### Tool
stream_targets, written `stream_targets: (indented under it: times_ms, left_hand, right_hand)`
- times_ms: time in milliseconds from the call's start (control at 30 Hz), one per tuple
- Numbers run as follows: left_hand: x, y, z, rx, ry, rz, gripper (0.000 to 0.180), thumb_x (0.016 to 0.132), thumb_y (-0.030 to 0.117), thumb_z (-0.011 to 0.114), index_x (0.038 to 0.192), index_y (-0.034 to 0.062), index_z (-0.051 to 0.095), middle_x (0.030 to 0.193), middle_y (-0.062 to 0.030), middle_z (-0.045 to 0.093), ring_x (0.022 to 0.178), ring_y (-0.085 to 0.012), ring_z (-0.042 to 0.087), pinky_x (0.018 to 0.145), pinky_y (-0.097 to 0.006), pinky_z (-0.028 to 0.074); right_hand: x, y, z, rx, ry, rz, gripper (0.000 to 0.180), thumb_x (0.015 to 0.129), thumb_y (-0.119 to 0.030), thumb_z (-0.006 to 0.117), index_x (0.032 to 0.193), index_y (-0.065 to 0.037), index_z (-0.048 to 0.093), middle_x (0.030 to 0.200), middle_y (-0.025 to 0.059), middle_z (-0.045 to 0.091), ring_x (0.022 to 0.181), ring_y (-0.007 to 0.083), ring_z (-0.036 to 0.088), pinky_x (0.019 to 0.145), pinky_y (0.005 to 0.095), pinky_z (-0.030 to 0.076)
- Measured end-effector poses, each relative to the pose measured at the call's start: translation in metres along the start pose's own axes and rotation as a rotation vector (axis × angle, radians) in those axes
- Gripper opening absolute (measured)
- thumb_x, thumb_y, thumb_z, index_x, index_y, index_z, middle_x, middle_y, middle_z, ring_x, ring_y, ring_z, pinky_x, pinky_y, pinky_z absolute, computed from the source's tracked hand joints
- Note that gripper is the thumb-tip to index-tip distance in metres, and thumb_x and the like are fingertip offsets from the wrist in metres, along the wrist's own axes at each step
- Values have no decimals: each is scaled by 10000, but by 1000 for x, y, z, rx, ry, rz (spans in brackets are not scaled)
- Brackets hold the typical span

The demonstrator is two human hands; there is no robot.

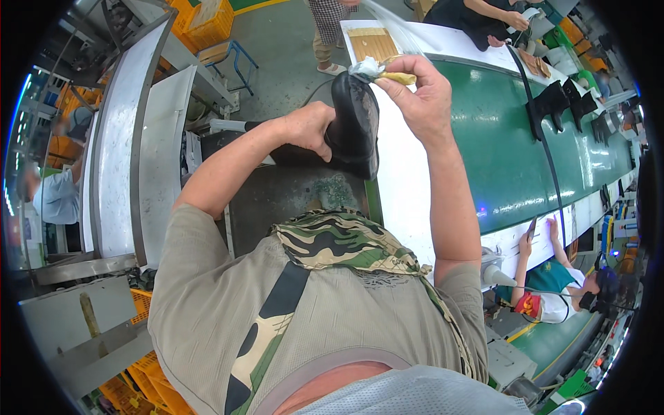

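Note:
My left hand (311, 128) is closed around the ankle of a black boot (356, 128). The boot's sole side faces right, and its toe points away from me. In my right hand (423, 100), fingers pinch a yellowish handle-like piece (401, 78) with a whitish, crumpled-looking wad (366, 70) at its end. That wad touches or nearly touches the boot's toe; contact is hard to tell. The boot's dark shaft lies to the left, partly behind my left forearm.
To my right runs a green conveyor belt (494, 114) with a white ledge (408, 197). Several black boots (553, 107) stand on the belt. A wooden board (370, 45) lies ahead. Co-workers are across the belt and at right. A stool (232, 66) and orange crates (207, 24) stand far left.

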State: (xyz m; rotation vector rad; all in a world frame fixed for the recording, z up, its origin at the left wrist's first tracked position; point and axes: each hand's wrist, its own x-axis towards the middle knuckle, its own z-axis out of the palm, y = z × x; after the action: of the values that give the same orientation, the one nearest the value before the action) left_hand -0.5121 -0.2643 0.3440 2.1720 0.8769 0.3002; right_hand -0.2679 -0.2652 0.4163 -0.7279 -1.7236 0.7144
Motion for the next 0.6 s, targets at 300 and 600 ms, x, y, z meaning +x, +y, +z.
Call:
stream_targets:
  times_ms: [300,600]
  left_hand:
    - [2,15,-12,-233,-253,-68,538,505,-21,841,1018,-9,679,942,-107,731,891,-213,688,794,-331,535]
    - [4,13,-15,-296,-356,-125,551,503,-35,832,1031,-20,675,957,-97,725,901,-193,674,809,-319,529]
  right_hand:
    - [1,17,-13,12,25,-101,190,777,-59,777,895,-9,636,864,48,673,817,135,619,760,268,495]
    - [-2,6,-14,-44,-36,-123,202,754,-60,781,877,-13,628,864,59,673,822,160,627,777,282,495]
